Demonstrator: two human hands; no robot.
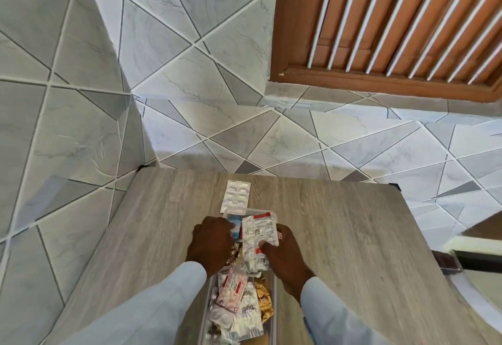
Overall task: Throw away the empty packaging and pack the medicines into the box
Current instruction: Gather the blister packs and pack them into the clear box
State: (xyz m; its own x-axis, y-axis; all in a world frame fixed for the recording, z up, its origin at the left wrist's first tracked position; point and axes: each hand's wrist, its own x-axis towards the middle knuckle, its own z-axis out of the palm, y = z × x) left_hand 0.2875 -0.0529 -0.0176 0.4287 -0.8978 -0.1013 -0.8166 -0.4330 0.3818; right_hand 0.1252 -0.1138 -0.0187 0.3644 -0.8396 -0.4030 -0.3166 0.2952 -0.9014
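A clear plastic box stands on the wooden table, filled with several blister strips and foil packs. My right hand is over the box, thumb and fingers shut on a crumpled white and red blister strip. My left hand is curled at the box's left side, fingers closed on a small blue and white pack. A white blister strip lies flat on the table just beyond the box.
The table sits in a corner of grey tiled walls. A brown louvred window frame is up on the right. A dark object lies past the table's right edge.
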